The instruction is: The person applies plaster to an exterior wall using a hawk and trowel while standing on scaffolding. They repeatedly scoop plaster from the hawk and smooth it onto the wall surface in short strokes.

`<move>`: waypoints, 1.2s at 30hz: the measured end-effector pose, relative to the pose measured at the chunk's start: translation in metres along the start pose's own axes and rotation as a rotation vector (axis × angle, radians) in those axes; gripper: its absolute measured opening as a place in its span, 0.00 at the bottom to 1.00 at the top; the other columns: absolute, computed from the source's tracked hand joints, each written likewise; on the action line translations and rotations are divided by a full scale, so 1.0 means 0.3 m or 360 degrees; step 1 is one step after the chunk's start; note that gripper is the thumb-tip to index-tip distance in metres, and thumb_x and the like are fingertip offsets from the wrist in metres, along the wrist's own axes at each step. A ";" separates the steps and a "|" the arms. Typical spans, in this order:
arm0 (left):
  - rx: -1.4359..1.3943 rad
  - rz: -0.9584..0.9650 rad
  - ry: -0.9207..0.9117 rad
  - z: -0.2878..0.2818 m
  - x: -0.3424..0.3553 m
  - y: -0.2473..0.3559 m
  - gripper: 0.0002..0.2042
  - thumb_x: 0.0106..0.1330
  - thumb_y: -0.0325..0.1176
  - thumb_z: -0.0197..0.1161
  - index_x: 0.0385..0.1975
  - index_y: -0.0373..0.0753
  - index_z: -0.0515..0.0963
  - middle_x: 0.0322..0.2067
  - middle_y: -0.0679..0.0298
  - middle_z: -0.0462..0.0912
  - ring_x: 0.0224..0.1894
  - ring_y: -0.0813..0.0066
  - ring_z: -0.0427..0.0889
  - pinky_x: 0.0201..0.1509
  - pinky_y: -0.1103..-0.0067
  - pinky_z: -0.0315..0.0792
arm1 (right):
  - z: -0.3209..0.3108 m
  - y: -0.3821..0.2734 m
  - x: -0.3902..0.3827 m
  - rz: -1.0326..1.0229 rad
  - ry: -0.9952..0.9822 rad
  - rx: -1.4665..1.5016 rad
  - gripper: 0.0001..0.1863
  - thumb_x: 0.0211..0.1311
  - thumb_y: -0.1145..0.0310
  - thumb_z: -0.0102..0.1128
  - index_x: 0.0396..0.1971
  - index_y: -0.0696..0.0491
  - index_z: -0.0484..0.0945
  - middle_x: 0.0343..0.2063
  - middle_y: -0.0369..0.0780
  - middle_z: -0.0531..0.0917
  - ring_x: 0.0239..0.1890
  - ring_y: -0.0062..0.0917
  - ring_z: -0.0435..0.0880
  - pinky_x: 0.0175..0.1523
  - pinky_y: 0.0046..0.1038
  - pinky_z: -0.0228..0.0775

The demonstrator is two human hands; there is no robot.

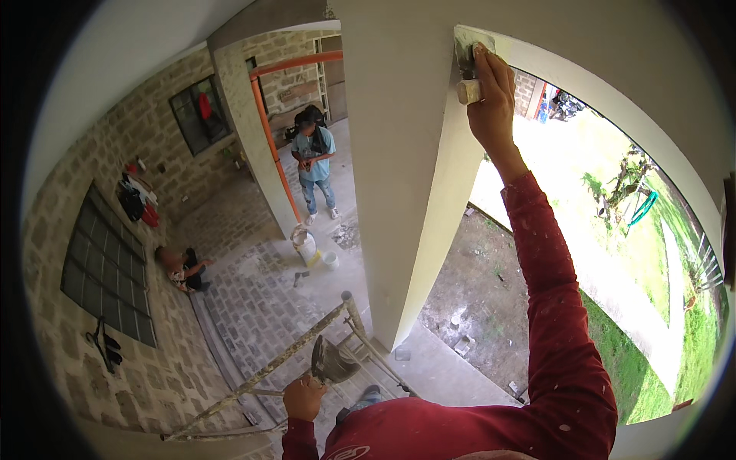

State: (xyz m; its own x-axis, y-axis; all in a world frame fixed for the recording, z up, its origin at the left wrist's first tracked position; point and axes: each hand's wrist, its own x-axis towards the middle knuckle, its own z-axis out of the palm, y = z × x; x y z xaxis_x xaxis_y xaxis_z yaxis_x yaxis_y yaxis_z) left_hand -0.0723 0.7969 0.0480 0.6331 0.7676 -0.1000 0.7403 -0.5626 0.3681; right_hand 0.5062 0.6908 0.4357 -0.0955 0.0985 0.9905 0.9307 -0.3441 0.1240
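My right hand (491,96) is raised high and closed around the pale handle of a plastering trowel (465,60). Its metal blade lies against the upper edge of the plastered column (399,169), where the column meets the beam. Low in front of my body, my left hand (304,397) is closed on the near edge of a dark, rounded piece smeared with grey (334,362). It looks like a shallow pan or a broad blade; I cannot tell which. My fingers partly hide where I grip it.
A stained scaffold frame (307,335) stands below my left hand. On the floor beneath are a white bucket (304,244) and a smaller white pail (330,261). One person (313,161) stands near an orange post (276,153); another (184,270) sits by the block wall. Grass (636,383) lies outside.
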 end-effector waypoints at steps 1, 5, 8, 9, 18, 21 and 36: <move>0.0027 -0.0082 -0.0117 0.020 -0.014 -0.004 0.26 0.54 0.51 0.80 0.45 0.38 0.87 0.39 0.50 0.89 0.46 0.44 0.88 0.49 0.55 0.81 | -0.006 0.001 -0.013 -0.0040 -0.0013 0.0035 0.40 0.51 0.89 0.66 0.69 0.52 0.78 0.66 0.40 0.81 0.69 0.40 0.76 0.74 0.42 0.65; -0.0004 0.0052 0.0089 0.047 -0.033 0.000 0.23 0.54 0.52 0.80 0.38 0.40 0.86 0.36 0.51 0.88 0.44 0.44 0.87 0.47 0.55 0.81 | -0.089 -0.001 -0.098 -0.0016 -0.0204 -0.0035 0.39 0.53 0.85 0.69 0.69 0.52 0.78 0.65 0.40 0.81 0.70 0.41 0.75 0.75 0.42 0.63; -0.0010 0.0079 0.0046 0.009 0.021 0.021 0.20 0.54 0.50 0.79 0.34 0.40 0.84 0.35 0.51 0.88 0.41 0.44 0.87 0.45 0.55 0.81 | -0.126 -0.001 -0.106 -0.0113 0.0019 -0.0011 0.35 0.59 0.78 0.72 0.70 0.53 0.77 0.65 0.42 0.82 0.70 0.42 0.75 0.76 0.44 0.61; -0.0040 0.0083 0.0072 -0.005 0.044 0.032 0.20 0.54 0.50 0.79 0.34 0.41 0.84 0.35 0.51 0.88 0.41 0.45 0.87 0.45 0.55 0.81 | -0.131 0.000 -0.099 0.0001 -0.0030 -0.0019 0.35 0.60 0.77 0.71 0.70 0.53 0.77 0.65 0.42 0.82 0.71 0.42 0.75 0.76 0.44 0.61; -0.0128 0.0034 0.0003 0.038 0.056 0.050 0.21 0.56 0.54 0.78 0.35 0.41 0.85 0.35 0.53 0.89 0.42 0.46 0.88 0.46 0.55 0.82 | -0.041 -0.030 0.037 -0.0005 -0.0019 -0.0043 0.36 0.58 0.82 0.70 0.70 0.52 0.77 0.65 0.42 0.80 0.69 0.43 0.75 0.75 0.42 0.65; -0.0050 0.0112 0.0011 0.083 0.035 0.057 0.21 0.56 0.54 0.78 0.35 0.41 0.85 0.34 0.54 0.89 0.42 0.46 0.88 0.45 0.55 0.82 | -0.053 -0.045 0.001 0.0010 -0.0152 0.0047 0.36 0.56 0.82 0.70 0.69 0.52 0.78 0.65 0.41 0.81 0.69 0.42 0.75 0.74 0.42 0.66; -0.0085 0.1143 0.0846 -0.495 0.369 0.678 0.07 0.59 0.36 0.74 0.31 0.46 0.81 0.29 0.61 0.83 0.32 0.55 0.86 0.34 0.63 0.78 | -0.584 -0.579 -0.397 -0.0165 -0.1085 0.0783 0.32 0.55 0.67 0.78 0.64 0.47 0.83 0.65 0.38 0.83 0.71 0.43 0.77 0.78 0.58 0.56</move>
State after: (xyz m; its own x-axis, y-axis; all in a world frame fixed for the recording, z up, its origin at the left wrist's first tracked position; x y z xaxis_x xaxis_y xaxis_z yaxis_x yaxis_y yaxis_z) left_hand 0.1148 0.8130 0.2490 0.7415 0.2844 0.6077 0.1863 -0.9574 0.2208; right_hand 0.2942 0.5753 0.3064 -0.1020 0.7029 0.7039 0.9917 0.1277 0.0161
